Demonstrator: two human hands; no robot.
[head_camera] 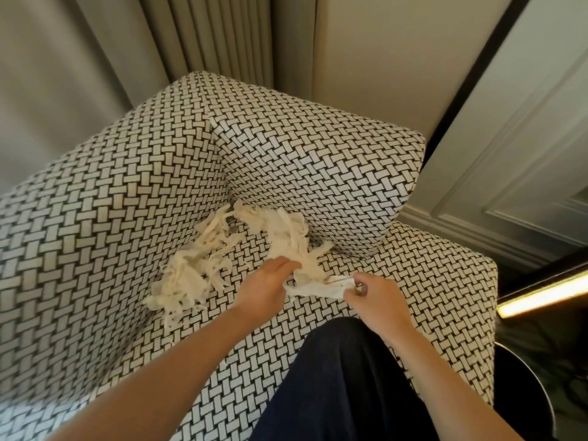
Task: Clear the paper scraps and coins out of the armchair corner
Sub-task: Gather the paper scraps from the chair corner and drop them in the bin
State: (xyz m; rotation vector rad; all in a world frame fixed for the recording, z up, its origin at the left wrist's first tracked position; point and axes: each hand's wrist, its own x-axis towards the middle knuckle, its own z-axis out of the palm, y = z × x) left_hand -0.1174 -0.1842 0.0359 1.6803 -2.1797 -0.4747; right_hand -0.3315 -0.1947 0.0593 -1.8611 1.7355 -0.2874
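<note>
Heap of shredded paper scraps [203, 265] at centre frame, in the seat corner of a basket-weave armchair [95, 218]. Left hand [264, 289] with fingers extended, touching the heap's lower right edge. Right hand [378, 300] just right of it, fingers curled, pinching a white paper sheet [315, 289] stretched between both hands.

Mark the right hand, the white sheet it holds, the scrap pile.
right hand [378, 300], head view, back of the hand.
white sheet [318, 289], head view, its middle.
scrap pile [187, 278], head view, thick lower clump.
</note>
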